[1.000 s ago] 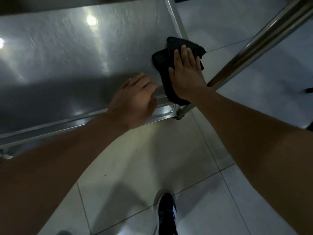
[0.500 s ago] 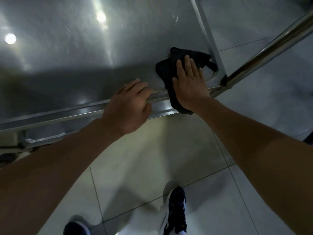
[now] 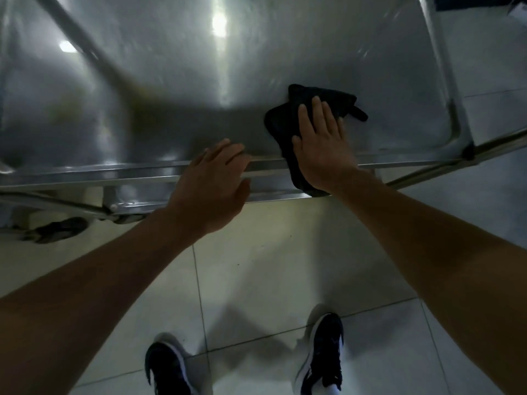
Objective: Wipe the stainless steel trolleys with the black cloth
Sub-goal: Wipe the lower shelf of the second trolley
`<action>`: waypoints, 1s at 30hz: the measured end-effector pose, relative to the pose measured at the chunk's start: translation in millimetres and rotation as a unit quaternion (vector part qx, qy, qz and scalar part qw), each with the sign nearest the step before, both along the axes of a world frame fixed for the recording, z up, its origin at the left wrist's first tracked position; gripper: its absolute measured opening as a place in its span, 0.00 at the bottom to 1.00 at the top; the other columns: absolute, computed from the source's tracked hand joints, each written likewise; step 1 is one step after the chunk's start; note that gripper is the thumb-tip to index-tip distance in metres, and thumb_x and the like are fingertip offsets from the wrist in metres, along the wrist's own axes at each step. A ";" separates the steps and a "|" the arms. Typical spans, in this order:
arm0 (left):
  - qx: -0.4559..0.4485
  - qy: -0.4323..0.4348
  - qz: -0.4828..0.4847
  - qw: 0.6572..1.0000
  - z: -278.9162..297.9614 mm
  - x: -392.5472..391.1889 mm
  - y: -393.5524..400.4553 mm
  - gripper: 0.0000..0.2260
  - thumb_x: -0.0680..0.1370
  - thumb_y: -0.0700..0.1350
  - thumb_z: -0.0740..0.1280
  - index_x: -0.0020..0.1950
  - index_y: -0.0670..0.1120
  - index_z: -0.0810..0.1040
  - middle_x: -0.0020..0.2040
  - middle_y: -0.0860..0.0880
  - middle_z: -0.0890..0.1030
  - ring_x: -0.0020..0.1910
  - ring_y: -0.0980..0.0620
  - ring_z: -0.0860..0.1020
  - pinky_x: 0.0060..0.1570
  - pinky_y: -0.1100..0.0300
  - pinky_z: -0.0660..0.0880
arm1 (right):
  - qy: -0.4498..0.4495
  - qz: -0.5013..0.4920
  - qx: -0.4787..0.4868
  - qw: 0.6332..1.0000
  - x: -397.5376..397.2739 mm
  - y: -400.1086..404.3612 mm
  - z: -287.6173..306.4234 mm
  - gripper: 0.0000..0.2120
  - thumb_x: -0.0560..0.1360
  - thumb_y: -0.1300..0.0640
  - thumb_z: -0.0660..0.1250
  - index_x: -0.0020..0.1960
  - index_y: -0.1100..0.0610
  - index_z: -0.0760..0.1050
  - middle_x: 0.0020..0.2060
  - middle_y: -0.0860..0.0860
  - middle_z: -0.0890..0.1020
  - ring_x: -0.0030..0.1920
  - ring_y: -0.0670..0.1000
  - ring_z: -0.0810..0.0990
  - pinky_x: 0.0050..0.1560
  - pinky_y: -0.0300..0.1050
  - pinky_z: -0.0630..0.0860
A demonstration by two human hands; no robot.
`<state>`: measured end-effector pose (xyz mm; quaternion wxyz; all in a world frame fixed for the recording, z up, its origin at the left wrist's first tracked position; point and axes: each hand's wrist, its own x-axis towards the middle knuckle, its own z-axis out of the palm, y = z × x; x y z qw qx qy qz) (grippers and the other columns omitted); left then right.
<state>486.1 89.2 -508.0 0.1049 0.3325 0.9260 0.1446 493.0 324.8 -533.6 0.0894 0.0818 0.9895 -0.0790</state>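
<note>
Here we look down on a stainless steel trolley [image 3: 176, 81], its top shelf shiny and streaked with two bright ceiling-light reflections. The black cloth [image 3: 288, 121] lies near the shelf's front right corner, spread partly on the flat steel and draped over the front rim. Our right hand [image 3: 323, 143] lies flat on top of the cloth, fingers straight and slightly fanned, pressing it against the shelf. Our left hand [image 3: 216, 183] sits just beside it to the left, apart from the cloth, fingers loosely extended over the trolley's front rim (we cannot tell how firmly it holds). A steel handle bar [image 3: 456, 163] runs off to the right from the corner. Below, pale floor tiles [image 3: 256, 266] show, with two dark shoes [image 3: 322, 357] at the bottom edge.
</note>
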 end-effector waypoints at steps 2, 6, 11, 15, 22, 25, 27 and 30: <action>-0.007 -0.012 0.017 1.000 0.9 -1.6 -23.0 0.21 0.82 0.50 0.59 0.74 0.46 0.67 0.75 0.45 0.66 0.77 0.47 0.58 0.75 0.47 0.59 | 0.003 0.016 -0.005 1.000 -8.0 -23.8 -0.8 0.29 0.85 0.47 0.45 0.82 0.56 0.41 0.81 0.56 0.40 0.80 0.56 0.38 0.79 0.57 0.40; -0.008 -0.027 0.048 0.998 3.4 -5.9 -67.2 0.22 0.82 0.50 0.59 0.75 0.46 0.65 0.77 0.46 0.64 0.78 0.47 0.56 0.75 0.45 0.58 | 0.005 0.053 0.002 0.999 -22.7 -72.3 -2.1 0.29 0.85 0.47 0.45 0.82 0.57 0.41 0.81 0.58 0.40 0.80 0.57 0.38 0.79 0.59 0.42; -0.004 -0.018 0.078 0.997 6.0 -7.9 -124.1 0.22 0.80 0.49 0.61 0.74 0.46 0.67 0.77 0.45 0.63 0.78 0.47 0.56 0.74 0.45 0.60 | 0.018 0.099 0.006 0.995 -39.2 -138.4 -2.0 0.29 0.85 0.48 0.47 0.82 0.57 0.43 0.81 0.58 0.43 0.80 0.58 0.41 0.79 0.59 0.43; -0.019 -0.006 0.098 0.995 4.9 -10.8 -169.9 0.22 0.80 0.50 0.59 0.75 0.47 0.65 0.77 0.46 0.64 0.78 0.48 0.56 0.75 0.48 0.58 | 0.015 0.142 0.006 0.990 -53.9 -186.4 -3.4 0.30 0.85 0.47 0.46 0.82 0.57 0.42 0.81 0.59 0.42 0.80 0.59 0.39 0.79 0.61 0.43; -0.026 0.004 0.117 0.993 10.8 -8.7 -232.0 0.23 0.80 0.51 0.58 0.73 0.44 0.68 0.75 0.42 0.67 0.77 0.45 0.60 0.73 0.44 0.62 | 0.033 0.202 0.014 0.979 -73.9 -263.4 -7.9 0.29 0.85 0.47 0.46 0.81 0.58 0.45 0.81 0.61 0.46 0.80 0.61 0.44 0.78 0.63 0.47; -0.021 0.017 0.117 0.993 10.6 -7.4 -255.1 0.21 0.80 0.49 0.59 0.71 0.42 0.71 0.72 0.40 0.70 0.75 0.42 0.64 0.71 0.43 0.65 | 0.029 0.222 0.015 0.975 -82.6 -293.8 -8.7 0.30 0.85 0.47 0.47 0.82 0.58 0.44 0.81 0.61 0.45 0.80 0.61 0.43 0.78 0.63 0.47; -0.021 0.017 0.125 0.992 7.9 -7.4 -268.9 0.21 0.80 0.48 0.61 0.70 0.41 0.72 0.71 0.40 0.71 0.75 0.42 0.64 0.72 0.45 0.65 | 0.030 0.236 0.003 0.971 -88.1 -312.8 -7.9 0.29 0.85 0.48 0.47 0.82 0.58 0.45 0.81 0.61 0.45 0.80 0.60 0.43 0.78 0.63 0.46; -0.024 0.017 0.138 0.990 2.6 -8.5 -285.2 0.21 0.79 0.47 0.63 0.70 0.42 0.71 0.72 0.41 0.70 0.76 0.43 0.62 0.73 0.48 0.63 | 0.039 0.262 0.005 0.964 -95.3 -337.5 -8.7 0.29 0.85 0.48 0.48 0.81 0.59 0.46 0.80 0.62 0.46 0.80 0.61 0.45 0.78 0.63 0.48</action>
